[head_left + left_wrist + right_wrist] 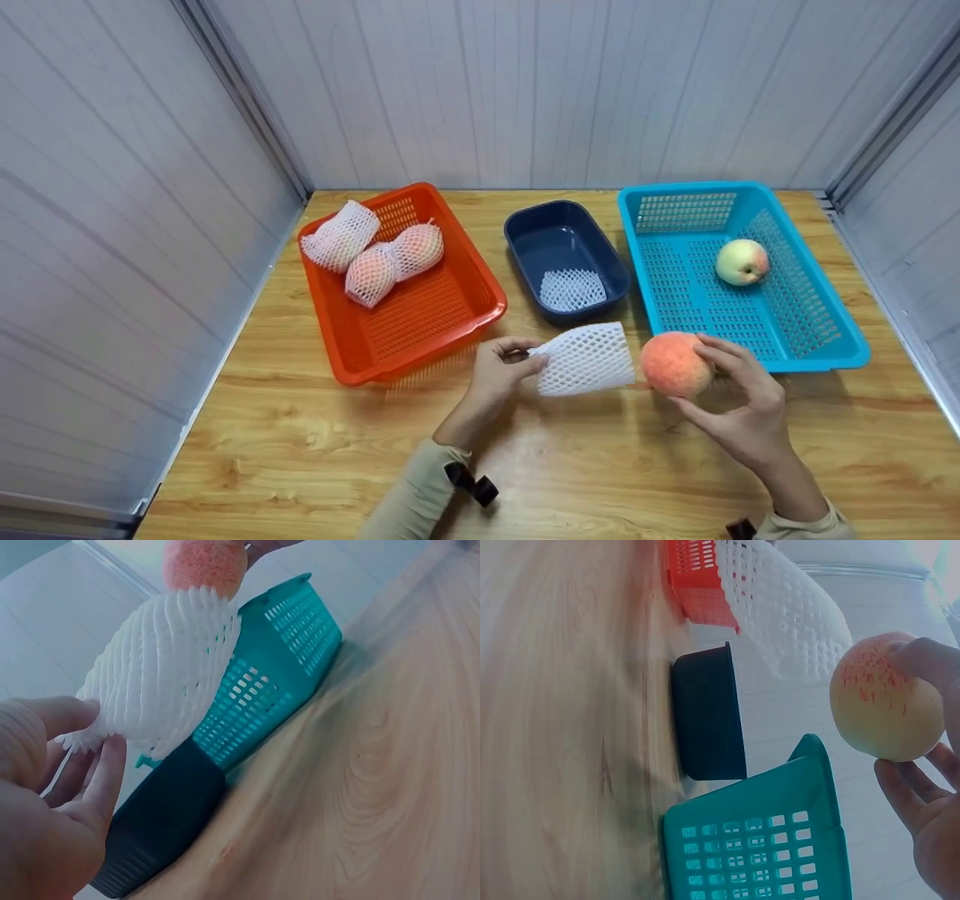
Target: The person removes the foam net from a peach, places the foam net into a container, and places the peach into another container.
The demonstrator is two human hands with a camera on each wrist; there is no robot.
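My left hand (495,375) pinches the gathered end of a white foam fruit net (589,360), whose wide end faces right. In the left wrist view the thumb and fingers (105,772) grip that narrow end. My right hand (742,409) holds a pink peach (677,364) between thumb and fingers, just right of the net. The right wrist view shows the peach (885,697) as yellow with red speckles. In the head view a small gap parts the peach from the net's mouth. Both are held above the wooden table (315,450).
An orange basket (420,337) on the left holds several fruits in foam nets (373,274). A dark blue bin (536,232) in the middle contains white foam netting (572,290). At right, a light blue basket (825,300) holds one bare peach (742,262). Panel walls (480,97) enclose the table.
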